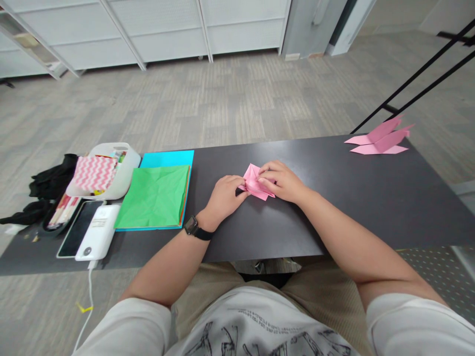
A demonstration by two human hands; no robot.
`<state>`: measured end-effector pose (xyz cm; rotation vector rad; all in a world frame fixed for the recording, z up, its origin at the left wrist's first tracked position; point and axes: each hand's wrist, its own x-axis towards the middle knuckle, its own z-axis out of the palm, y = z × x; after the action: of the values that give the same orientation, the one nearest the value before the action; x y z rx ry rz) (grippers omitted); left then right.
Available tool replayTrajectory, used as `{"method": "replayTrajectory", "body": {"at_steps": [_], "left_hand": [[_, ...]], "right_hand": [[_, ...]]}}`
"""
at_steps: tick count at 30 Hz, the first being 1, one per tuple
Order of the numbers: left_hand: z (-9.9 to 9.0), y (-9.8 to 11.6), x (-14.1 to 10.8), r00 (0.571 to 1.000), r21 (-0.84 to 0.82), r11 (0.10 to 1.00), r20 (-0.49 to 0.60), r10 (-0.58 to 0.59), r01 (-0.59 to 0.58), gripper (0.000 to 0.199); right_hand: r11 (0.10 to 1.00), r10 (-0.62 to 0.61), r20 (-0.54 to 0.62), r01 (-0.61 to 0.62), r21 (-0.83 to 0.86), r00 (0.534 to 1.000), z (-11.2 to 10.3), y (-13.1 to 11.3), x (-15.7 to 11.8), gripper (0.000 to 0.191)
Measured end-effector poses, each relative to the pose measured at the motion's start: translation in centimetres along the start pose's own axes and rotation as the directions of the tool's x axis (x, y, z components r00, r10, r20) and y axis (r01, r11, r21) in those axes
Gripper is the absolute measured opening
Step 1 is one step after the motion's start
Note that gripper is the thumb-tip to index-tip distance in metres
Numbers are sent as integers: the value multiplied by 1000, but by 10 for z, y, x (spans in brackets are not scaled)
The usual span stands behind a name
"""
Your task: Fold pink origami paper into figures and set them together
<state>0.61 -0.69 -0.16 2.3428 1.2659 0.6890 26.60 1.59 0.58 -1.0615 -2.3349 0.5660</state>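
A partly folded sheet of pink origami paper [254, 181] lies on the dark table in front of me. Its left corner is pinched between the thumb and fingers of my left hand [224, 196], which wears a black watch. My right hand [282, 181] curls over the paper's right side, with the thumb and fingertips gripping and pressing the folds. Part of the paper is hidden under the right fingers. Two pink folded paper figures [386, 138] with pointed ends stand side by side at the table's far right.
To the left lies a stack of paper with a creased green sheet [158, 195] above a blue sheet [168, 158]. Beyond it are a white basket [128, 170], a phone [79, 227], a white power bank [97, 232] with a cable, and black cloth [54, 180].
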Motion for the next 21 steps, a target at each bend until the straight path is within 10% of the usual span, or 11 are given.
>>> {"method": "replayTrajectory", "body": {"at_steps": [13,21], "left_hand": [[-1,2,-1,1000,24,1000,22,-3,2,9],[-2,3,0,999,29,999,36,-16,15,8]], "right_hand": [[981,-127,272,79,179,954,-20,-9,-18,96],[975,-20,123,-8,222,992,5,-7,-9,48]]}}
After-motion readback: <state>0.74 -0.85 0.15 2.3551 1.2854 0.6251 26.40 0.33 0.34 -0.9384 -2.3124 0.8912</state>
